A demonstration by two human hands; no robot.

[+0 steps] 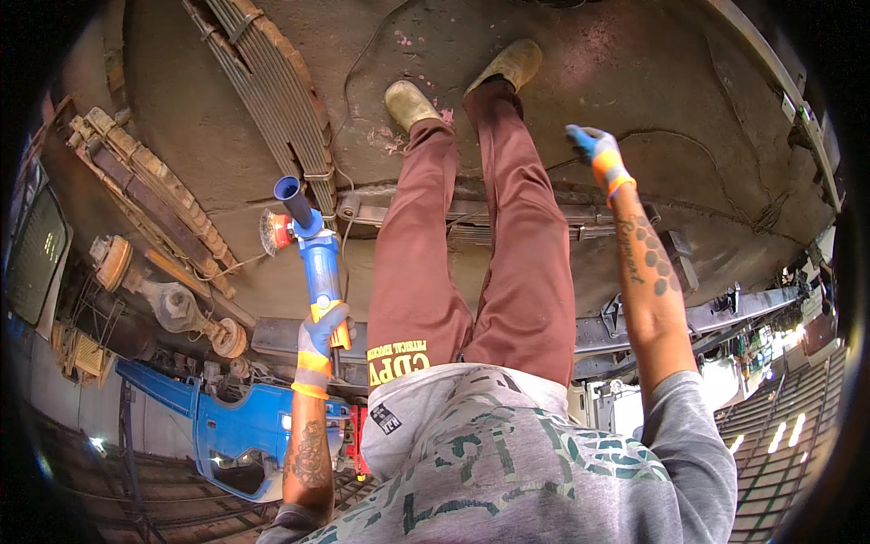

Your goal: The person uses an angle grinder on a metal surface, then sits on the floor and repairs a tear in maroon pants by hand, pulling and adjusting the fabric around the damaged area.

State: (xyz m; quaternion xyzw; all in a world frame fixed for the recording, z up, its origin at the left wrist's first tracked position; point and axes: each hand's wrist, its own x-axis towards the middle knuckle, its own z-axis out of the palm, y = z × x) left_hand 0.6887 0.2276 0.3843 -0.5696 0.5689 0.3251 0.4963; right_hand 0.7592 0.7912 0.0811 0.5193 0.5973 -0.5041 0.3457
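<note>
Left hand [319,332], gloved in grey-blue with an orange cuff: forearm rises from the lower edge, nearly straight up the picture, wrist about in line. Fingers are wrapped around the rear end of a blue angle grinder [321,272], at its orange grip section; firm hold, part of that section showing to the right of the fingers. Right arm is stretched out well farther up the picture, leaning slightly left toward the hand. Right hand [594,150], blue and orange glove, hangs beside the lower legs, fingers bunched and angled up-left; cannot tell if it is loosely closed or slightly parted.

Grinder sits left of the brown trousers [412,263], most of its body extending beyond the left hand, gear head at the far end. Long axis runs up the picture from the grip, tilted a bit left. Dark blue side handle [292,195] sticks up and left from the head. Wire cup brush [271,233] faces left, on a red-orange hub.

Around it: upright-running leaf spring pack [272,95] past the head, another leaf spring [535,232] crosswise behind the legs, rusty axle [177,306] at left, blue truck cab [237,431] lower left. Concrete floor [652,91] under the shoes [411,105].
</note>
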